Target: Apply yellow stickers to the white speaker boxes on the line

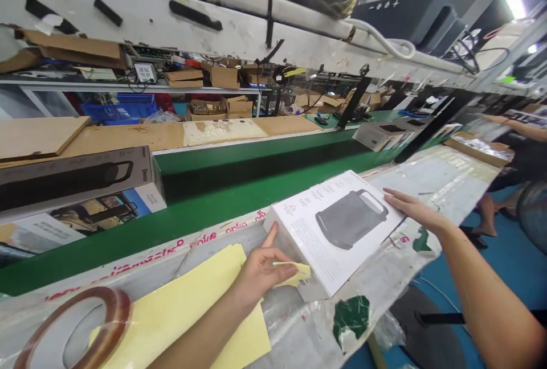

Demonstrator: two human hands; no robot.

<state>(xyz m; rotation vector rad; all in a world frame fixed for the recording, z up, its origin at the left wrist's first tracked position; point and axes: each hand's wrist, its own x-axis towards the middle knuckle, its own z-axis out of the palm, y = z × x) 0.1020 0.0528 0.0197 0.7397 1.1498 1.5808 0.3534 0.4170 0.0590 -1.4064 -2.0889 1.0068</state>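
Note:
A white product box point(337, 226) printed with a grey kettle-like appliance lies flat on the plastic-covered bench point(376, 283). My left hand point(265, 266) rests against the box's near left side, fingers pinched on a small yellow slip point(299, 273), index finger pointing up along the box corner. My right hand point(410, 208) lies flat with stretched fingers on the box's right edge. A yellow paper sheet point(183, 306) lies under my left forearm.
A green conveyor belt point(256, 181) runs behind the bench, carrying a dark product box point(77, 198) at the left and another box point(384, 132) further right. A brown tape roll point(81, 323) sits near left. Another person's arm point(521, 127) shows far right. Cardboard boxes fill the back shelves.

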